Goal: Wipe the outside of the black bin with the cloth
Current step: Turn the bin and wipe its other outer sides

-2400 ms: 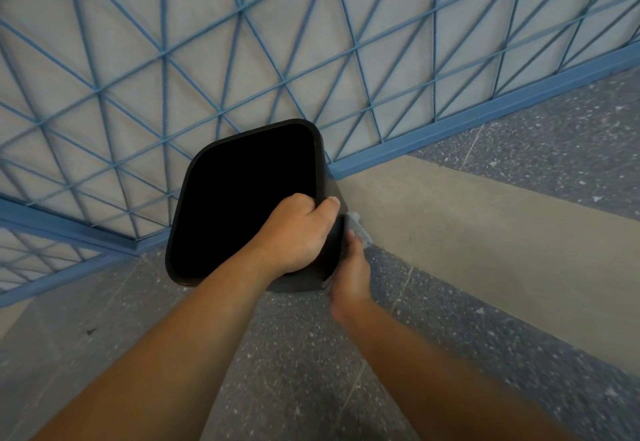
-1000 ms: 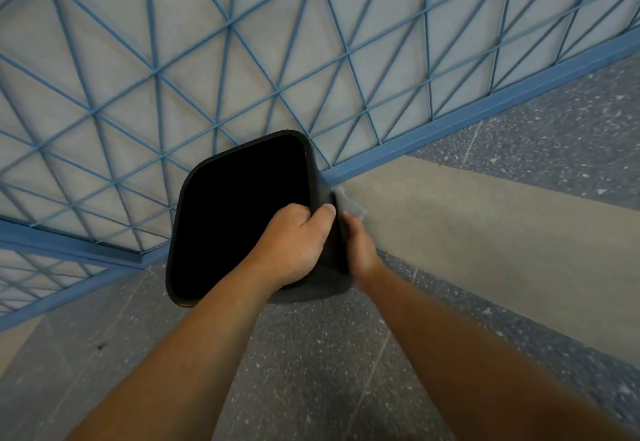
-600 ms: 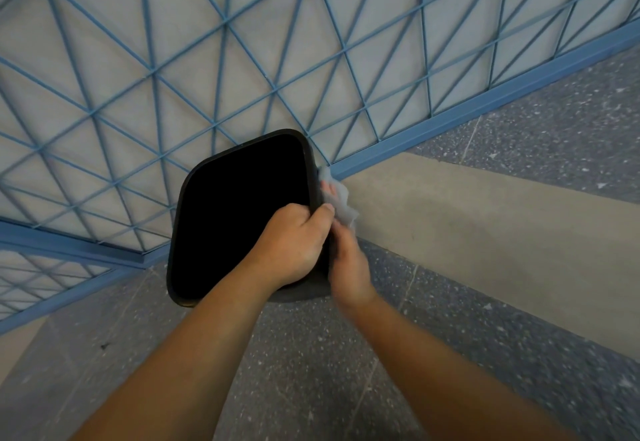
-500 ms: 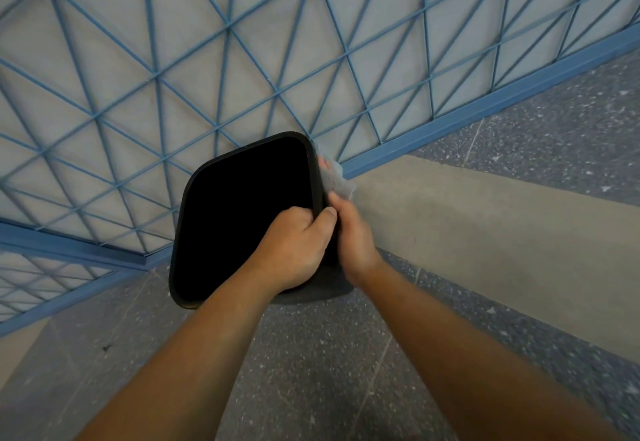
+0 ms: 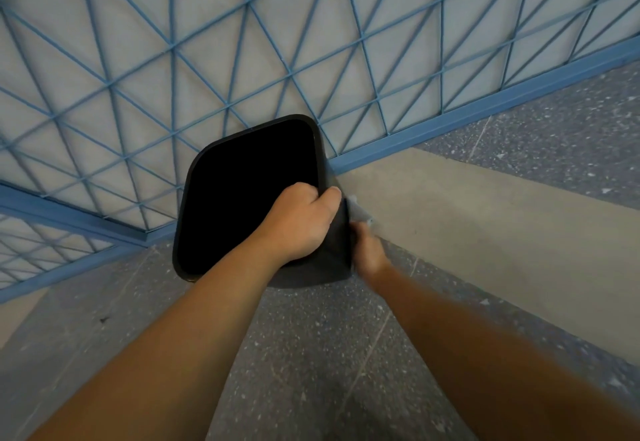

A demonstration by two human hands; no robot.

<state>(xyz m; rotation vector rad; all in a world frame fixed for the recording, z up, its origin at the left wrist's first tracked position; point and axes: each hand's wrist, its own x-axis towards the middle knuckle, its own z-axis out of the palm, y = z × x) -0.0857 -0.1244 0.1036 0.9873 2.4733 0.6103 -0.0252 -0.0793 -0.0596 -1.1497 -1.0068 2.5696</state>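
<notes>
The black bin [image 5: 249, 194] stands on the speckled floor [image 5: 311, 354] in a corner, close against a blue wire-mesh panel [image 5: 242, 42], its open mouth facing up at the camera. The left hand [image 5: 298, 222] grips the bin's near right rim, fingers curled over the edge into the opening and thumb on the outside. The right hand [image 5: 369, 250] is low on the bin's right outer wall, pressing a grey cloth [image 5: 358, 210] against it; only a corner of the cloth shows above the hand, and motion blur hides how the fingers lie.

The step in hand looks like wiping the right side wall. To do it well, the left hand should brace the rim firmly so the bin does not slide or tip, while the right keeps the cloth flat and works in overlapping vertical strokes. The bin likely needs turning to reach the walls facing the mesh.
</notes>
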